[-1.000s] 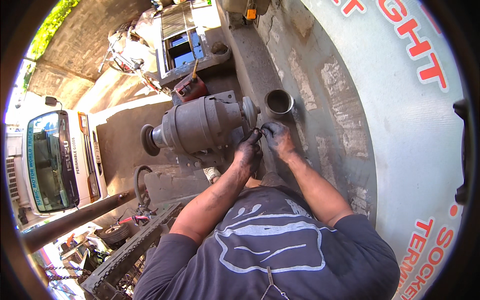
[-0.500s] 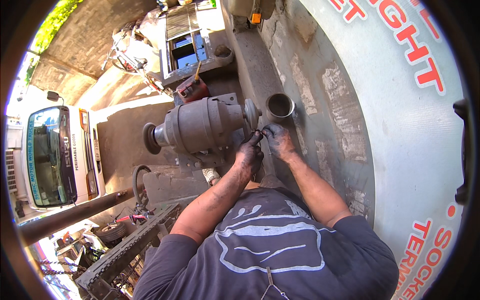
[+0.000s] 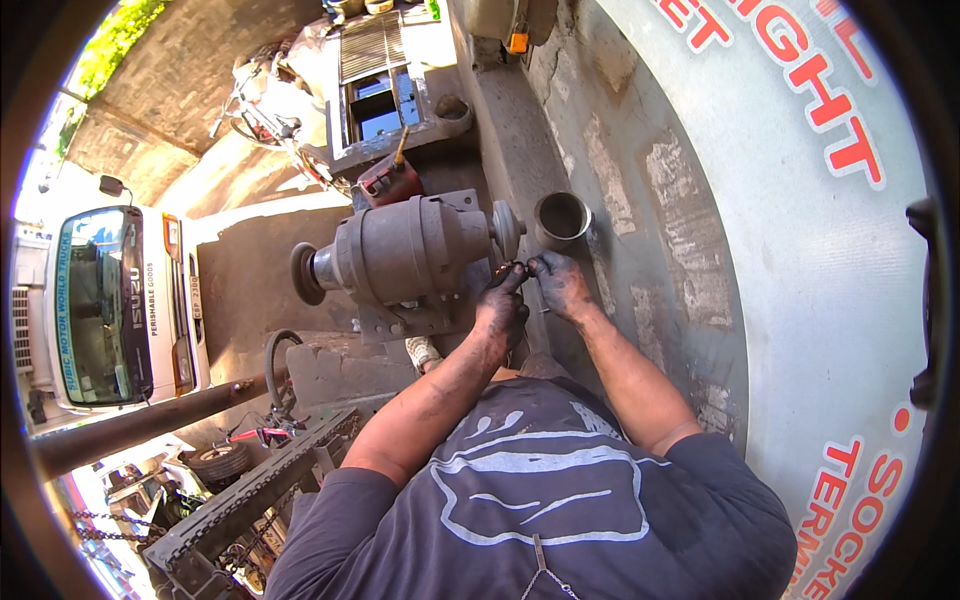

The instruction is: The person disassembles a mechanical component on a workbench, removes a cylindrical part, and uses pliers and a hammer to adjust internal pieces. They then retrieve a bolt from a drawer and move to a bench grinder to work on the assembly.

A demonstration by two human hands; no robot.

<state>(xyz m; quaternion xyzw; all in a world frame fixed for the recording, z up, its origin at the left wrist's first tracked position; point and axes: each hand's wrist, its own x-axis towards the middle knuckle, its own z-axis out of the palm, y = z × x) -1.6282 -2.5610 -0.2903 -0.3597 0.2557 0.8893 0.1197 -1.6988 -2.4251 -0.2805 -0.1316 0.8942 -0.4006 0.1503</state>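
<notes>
A grey bench grinder (image 3: 405, 250) with a wheel at each end stands in front of me. My left hand (image 3: 503, 303), blackened with grime, is closed just below its right wheel (image 3: 507, 232). Close beside it, my right hand (image 3: 562, 288) is closed in a pinch, its fingertips almost meeting the left thumb. Whatever the fingers grip is dark and too small to make out. Both hands are apart from the wheel. A round metal can (image 3: 562, 218) with a dark inside sits just beyond my right hand.
A red container (image 3: 390, 180) is behind the grinder. On the right runs a worn concrete wall (image 3: 655, 220) beside a large white printed panel (image 3: 830, 300). To the left are a parked white truck (image 3: 120, 310), a thick pipe (image 3: 160, 415) and a metal frame with a chain (image 3: 250, 490).
The view has shifted slightly, so the surroundings sit a little differently. My hands stay together by the right wheel, with only small finger movement.
</notes>
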